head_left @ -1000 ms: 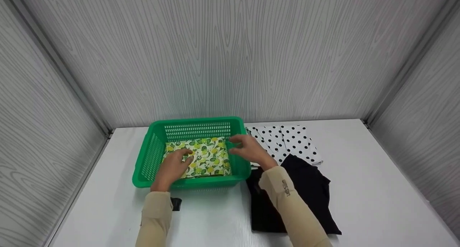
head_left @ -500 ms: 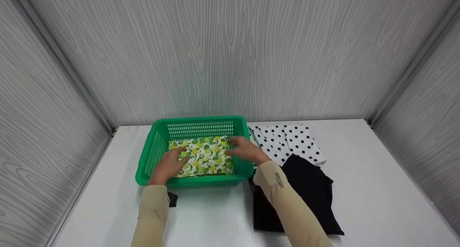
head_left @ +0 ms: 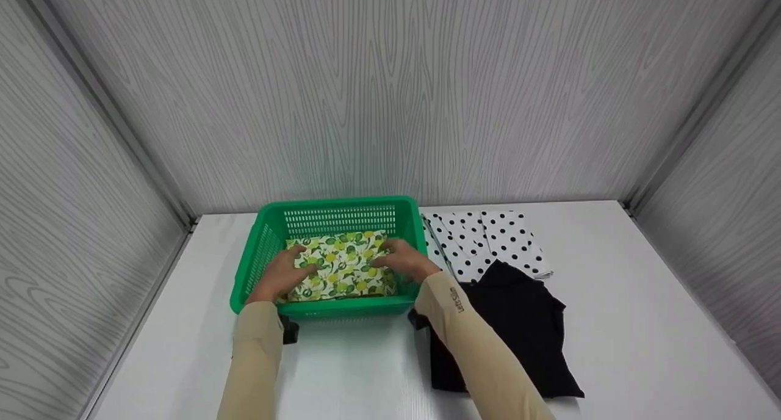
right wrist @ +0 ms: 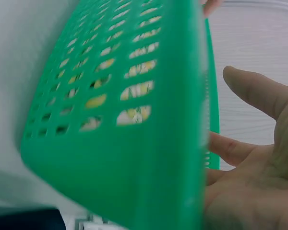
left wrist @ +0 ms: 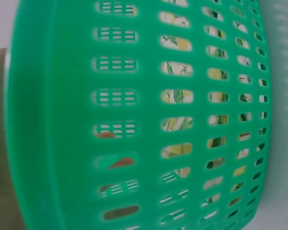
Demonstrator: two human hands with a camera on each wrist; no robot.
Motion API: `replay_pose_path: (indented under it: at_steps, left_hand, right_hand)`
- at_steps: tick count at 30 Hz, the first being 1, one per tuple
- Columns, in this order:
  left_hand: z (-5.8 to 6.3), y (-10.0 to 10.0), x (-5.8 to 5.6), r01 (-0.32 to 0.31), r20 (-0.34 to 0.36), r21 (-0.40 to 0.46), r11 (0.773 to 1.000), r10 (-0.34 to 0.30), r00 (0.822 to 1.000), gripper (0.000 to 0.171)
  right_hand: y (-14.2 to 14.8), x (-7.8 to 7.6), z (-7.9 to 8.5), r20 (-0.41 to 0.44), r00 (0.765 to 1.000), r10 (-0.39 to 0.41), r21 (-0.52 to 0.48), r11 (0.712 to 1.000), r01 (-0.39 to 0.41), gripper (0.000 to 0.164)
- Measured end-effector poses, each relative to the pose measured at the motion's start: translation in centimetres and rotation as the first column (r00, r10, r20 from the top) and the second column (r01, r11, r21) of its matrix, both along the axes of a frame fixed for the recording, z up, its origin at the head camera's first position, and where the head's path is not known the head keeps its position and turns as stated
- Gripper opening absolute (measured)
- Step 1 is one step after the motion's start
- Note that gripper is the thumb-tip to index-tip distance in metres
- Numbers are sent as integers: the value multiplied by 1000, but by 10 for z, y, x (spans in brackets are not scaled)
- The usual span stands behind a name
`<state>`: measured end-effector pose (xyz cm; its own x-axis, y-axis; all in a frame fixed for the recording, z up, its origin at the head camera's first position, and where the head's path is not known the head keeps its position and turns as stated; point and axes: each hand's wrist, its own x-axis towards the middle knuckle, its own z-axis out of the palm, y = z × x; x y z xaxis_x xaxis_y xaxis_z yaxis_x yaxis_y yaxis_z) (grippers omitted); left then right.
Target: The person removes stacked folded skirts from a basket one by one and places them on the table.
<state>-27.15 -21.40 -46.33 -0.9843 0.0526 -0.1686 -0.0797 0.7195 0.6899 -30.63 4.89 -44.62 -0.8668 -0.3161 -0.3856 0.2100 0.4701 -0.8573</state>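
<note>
A folded cloth with a lemon-and-leaf print [head_left: 341,264] lies inside the green plastic basket [head_left: 341,308]. Over the cloth's left side is my left hand [head_left: 282,273], its thumb and fingers spread apart. My right hand [head_left: 406,259] reaches over the basket's right side, fingertips overlapping the cloth's right edge in the head view. Seen from the right wrist, the right thumb [right wrist: 252,91] stands well away from the fingers, and some fingers are hidden behind the rim. In the left wrist view the basket wall [left wrist: 77,115] covers most of the left hand; patterned cloth shows through the slots.
Right of the basket, a folded white cloth with black dots [head_left: 509,240] lies near the back wall. A black garment [head_left: 518,328] lies in front of it, partly under my right sleeve [head_left: 470,340]. Grey wood-grain panels [head_left: 390,90] enclose the white table [head_left: 634,322].
My right hand has moved left and slightly down over the cloth. The left hand has shifted a little left, toward the cloth's left edge. The basket and the other cloths stay in place.
</note>
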Motion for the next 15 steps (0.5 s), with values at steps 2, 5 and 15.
replay_pose_path:
  at_steps: [2,5,15]
  left_hand:
    - [1,-2,0,-19,45,15,1000,19,999,73]
    - [3,-5,0,-34,108,41,999,29,994,78]
    - [1,-10,-6,-49,180,92,995,32,983,84]
  right_hand:
    - [-2,-2,0,18,1000,-13,-9,1000,13,66]
    - [-4,-4,0,15,1000,-21,1,1000,21,66]
    - [-7,-6,-12,14,1000,-12,35,999,12,68]
